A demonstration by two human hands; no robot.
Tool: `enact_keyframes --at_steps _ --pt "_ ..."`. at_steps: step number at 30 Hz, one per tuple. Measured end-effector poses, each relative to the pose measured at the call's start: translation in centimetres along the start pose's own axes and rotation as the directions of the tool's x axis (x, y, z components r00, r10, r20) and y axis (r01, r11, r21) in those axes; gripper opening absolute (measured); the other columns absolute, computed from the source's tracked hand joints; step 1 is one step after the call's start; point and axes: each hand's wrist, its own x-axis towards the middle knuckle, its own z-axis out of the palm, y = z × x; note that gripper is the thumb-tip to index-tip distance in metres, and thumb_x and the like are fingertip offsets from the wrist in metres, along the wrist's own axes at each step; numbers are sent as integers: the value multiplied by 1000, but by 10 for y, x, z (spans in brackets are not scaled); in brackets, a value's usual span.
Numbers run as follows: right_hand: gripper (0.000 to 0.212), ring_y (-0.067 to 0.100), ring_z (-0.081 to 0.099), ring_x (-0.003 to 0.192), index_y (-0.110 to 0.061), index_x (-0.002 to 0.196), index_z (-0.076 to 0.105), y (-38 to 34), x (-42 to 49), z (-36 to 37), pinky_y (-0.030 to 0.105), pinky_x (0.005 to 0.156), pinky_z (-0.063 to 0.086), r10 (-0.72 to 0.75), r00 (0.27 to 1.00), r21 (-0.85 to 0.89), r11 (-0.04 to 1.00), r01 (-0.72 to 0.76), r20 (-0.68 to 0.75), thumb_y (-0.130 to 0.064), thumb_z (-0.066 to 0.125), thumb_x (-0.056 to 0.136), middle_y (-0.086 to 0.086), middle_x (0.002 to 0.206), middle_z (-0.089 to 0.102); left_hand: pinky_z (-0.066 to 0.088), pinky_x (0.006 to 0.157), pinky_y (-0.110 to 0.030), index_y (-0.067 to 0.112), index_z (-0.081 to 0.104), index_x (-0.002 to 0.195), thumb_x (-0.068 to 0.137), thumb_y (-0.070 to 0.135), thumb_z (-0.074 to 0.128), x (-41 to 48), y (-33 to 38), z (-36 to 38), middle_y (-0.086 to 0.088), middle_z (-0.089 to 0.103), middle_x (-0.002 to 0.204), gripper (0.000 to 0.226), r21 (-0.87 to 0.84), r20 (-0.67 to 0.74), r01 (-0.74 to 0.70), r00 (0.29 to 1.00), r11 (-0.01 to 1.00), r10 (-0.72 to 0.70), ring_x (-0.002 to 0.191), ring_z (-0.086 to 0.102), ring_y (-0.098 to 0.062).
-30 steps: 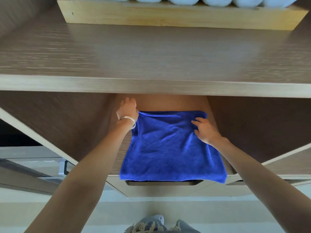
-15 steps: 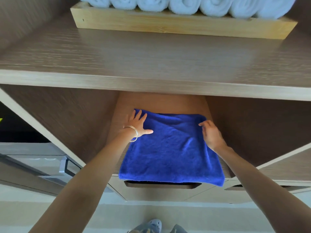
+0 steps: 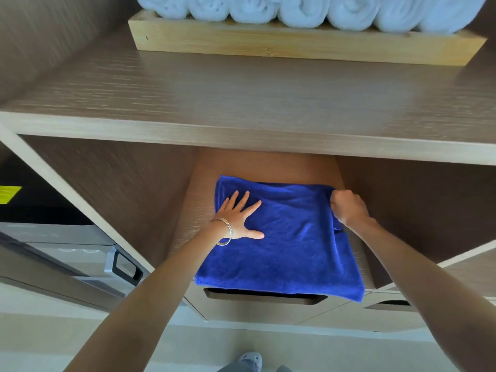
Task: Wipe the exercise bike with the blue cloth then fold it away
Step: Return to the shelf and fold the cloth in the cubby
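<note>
Where the blue cloth (image 3: 290, 245) sits: spread pretty flat on the floor of the middle cubby (image 3: 193, 218). Its near edge droops a bit over the front lip, just above a dark drawer cutout (image 3: 263, 296).
Left hand (image 3: 237, 220): palm down on the left part of the cloth, fingers straight and fanned out, thumb pointing right. It's pressing on the cloth, not grabbing anything.
Right hand (image 3: 349, 208): curled up tight at the far right corner of the cloth, fingers bunched round the edge there, so it's definitely got hold of the fabric.
Right edge of the cloth: looks doubled over, with a small flap lifted just beside the right wrist. Can't tell how many layers, tbh.
Bangles (image 3: 226, 233): a few thin silver ones on the left wrist, right at the cloth's left edge.
Upper shelf (image 3: 241, 103): wide wood-grain board running across the whole view, above both hands.
Wooden tray (image 3: 295, 44): pale, sitting at the far side of the upper shelf.
Rolled white towels (image 3: 303, 9): a row of them packed side by side in the tray.
Appliance (image 3: 80, 253): grey, with a black handle (image 3: 126, 267), off to the near left outside the cabinet.
Yellow label (image 3: 9, 194): further left on something dark, too blurry to read.
Shoe (image 3: 251, 359): light-coloured toe poking in at the near edge, on a pale floor.
</note>
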Motion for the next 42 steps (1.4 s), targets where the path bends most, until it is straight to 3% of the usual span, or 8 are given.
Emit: enact_keyframes --at_steps 5,8,16,20,24,30,34,42 --pt "29 37 57 105 1 116 50 3 -8 2 40 85 47 -15 993 -107 994 3 -114 6 48 88 21 119 55 -8 117 -46 41 -8 145 72 75 49 -3 4 -13 1 -23 156 98 17 68 40 997 999 -41 142 -25 -27" --pt "37 37 52 105 -1 115 54 -8 -17 21 41 89 46 -100 975 33 994 108 -198 14 46 83 21 120 49 -4 118 -47 34 -2 147 79 68 49 -7 15 -10 -6 -16 158 92 47 2 72 997 996 -72 143 -19 -32" --pt "63 29 26 141 -11 146 28 2 -28 29 33 114 28 -180 981 -13 983 181 68 13 38 88 11 156 20 -1 120 -38 39 5 146 91 60 34 -35 6 19 2 -10 159 66 -24 -154 20 988 1000 -24 146 -14 -22" --pt "54 30 13 144 -12 142 34 -20 -57 23 34 117 18 -207 978 -63 977 206 -12 0 42 90 12 157 15 20 114 -28 16 55 127 92 13 53 -47 5 -1 -7 37 149 36 -470 -312 -94 948 878 -66 142 25 -23" --pt "35 26 30 139 -8 124 59 -51 -105 34 29 115 23 -509 848 178 829 529 -150 -2 45 92 9 145 41 45 92 -40 10 69 99 81 -7 49 -77 -30 -4 -9 65 112 31 -354 -525 51 815 934 -244 108 55 -32" --pt "34 12 31 136 -16 129 55 -107 -134 45 22 108 30 -612 788 358 723 591 -64 -16 47 96 -4 144 41 49 87 -38 16 62 106 86 29 60 -106 -30 6 -5 67 108 24 -377 -272 306 865 874 -421 102 60 -27" --pt "33 13 40 128 -18 127 56 -131 -137 43 24 99 39 -637 770 401 694 598 -47 -14 48 96 -5 136 49 50 90 -38 20 61 106 83 30 63 -108 -24 5 -4 69 107 25 -400 -165 372 870 838 -465 102 61 -27" --pt "29 13 54 113 -15 119 62 -121 -135 45 23 92 45 -577 815 464 708 533 -54 -9 51 93 -3 122 58 46 83 -34 16 58 85 81 24 61 -116 -25 0 -3 65 90 9 -596 -157 285 876 750 -457 93 60 -28"
